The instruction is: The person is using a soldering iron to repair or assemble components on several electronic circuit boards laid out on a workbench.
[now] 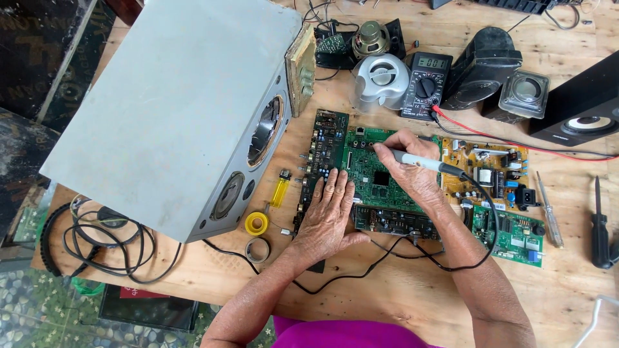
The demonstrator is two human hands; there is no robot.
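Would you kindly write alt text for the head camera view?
A right hand holds a soldering iron to a green circuit board while the left hand lies flat on it, on a wooden table beside a grey speaker cabinet.

One screen only: small pale-grey rectangular display (432,62) set in top of black multimeter (425,86), at far side of bench (387,303), between silvery round speaker (382,78) and black speaker housing (480,67). Dark digits on it, above round dial. Faint dark lettering on black sheeting (39,58) at upper left, off bench, too dim to make out. No packages or signs seen.
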